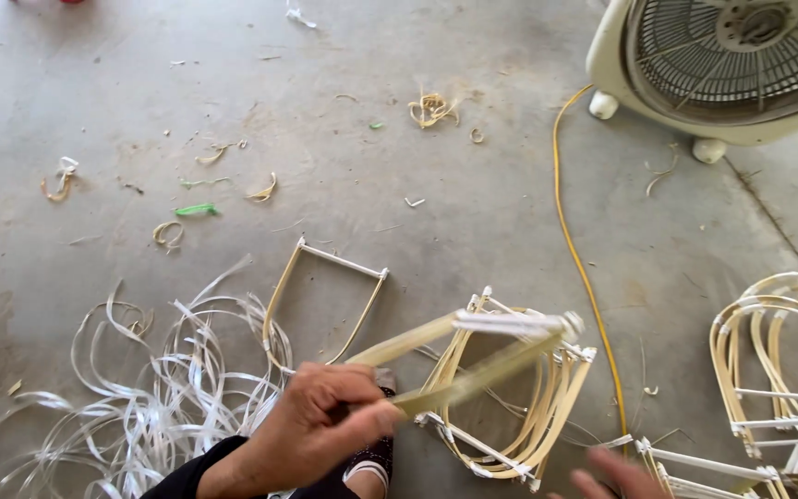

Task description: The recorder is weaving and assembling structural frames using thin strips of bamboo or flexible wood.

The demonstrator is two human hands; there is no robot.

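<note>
While the left hand (325,420) is pinching the narrow end of a pale U-shaped bamboo strip frame (473,356) above the concrete floor (473,212), it is likely feeling light, springy, snappable; the right hand (616,476) is blurred, grip unclear.

Craft workshop floor: bare concrete (473,212) littered with white strapping (150,397), bent cane frames (778,351), offcuts, a box fan (731,65).
</note>
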